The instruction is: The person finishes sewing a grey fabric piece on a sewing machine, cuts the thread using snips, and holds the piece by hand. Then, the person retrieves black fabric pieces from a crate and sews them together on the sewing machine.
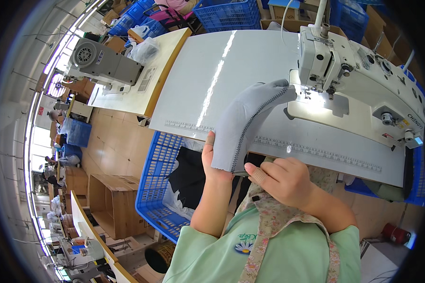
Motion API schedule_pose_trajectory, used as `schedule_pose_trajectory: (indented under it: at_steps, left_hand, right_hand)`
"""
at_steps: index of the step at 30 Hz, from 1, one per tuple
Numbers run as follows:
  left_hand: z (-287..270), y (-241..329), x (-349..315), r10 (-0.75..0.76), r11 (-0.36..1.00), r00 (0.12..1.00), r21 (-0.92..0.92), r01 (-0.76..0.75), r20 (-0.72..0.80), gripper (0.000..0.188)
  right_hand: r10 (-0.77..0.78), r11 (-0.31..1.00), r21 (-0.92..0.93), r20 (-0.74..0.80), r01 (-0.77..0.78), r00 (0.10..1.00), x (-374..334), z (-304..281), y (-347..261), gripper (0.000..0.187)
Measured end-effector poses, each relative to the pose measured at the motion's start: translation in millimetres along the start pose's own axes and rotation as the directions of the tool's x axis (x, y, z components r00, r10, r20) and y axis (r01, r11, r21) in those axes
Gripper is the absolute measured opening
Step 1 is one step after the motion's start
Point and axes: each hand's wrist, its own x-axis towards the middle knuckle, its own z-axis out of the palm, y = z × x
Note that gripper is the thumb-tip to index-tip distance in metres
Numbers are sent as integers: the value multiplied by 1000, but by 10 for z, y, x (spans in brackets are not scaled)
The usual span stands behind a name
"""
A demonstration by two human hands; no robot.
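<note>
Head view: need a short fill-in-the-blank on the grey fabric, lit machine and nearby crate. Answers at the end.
1. The left hand holds grey fabric whose stitched seam is ____ in shade than the cloth around it.
2. The lit sewing machine is on the ____ side of the picture.
3. The crate beside the left forearm is coloured ____.
4. Inside it lies ____ material.

Missing words: darker; right; blue; black.
</note>
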Motion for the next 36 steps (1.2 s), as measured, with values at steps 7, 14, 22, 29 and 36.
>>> schedule_pose_trajectory:
  at_steps: [7,14,22,29,36]
  left_hand:
    - [16,-46,9,-4,1000,1000,7,4,0,47]
    - [-42,-38,12,-26,999,999,-22,26,29,47]
    - [18,-58,22,-67,998,996,12,66,52,47]
    - [205,110,160,186,971,956,189,-144,-226,47]
    - [346,830,905,270,946,962,193,-259,-34,45]
  right_hand:
    - [9,999,32,-16,-8,1000,-11,21,-6,40]
    - [17,999,47,-14,-16,1000,-17,15,-2,41]
    - [4,999,53,15,-4,1000,-26,9,42,38]
    - [51,993,107,-35,-47,998,-293,-98,517,32]
    - [620,780,-88,-22,-619,784,-1151,-82,1314,37]
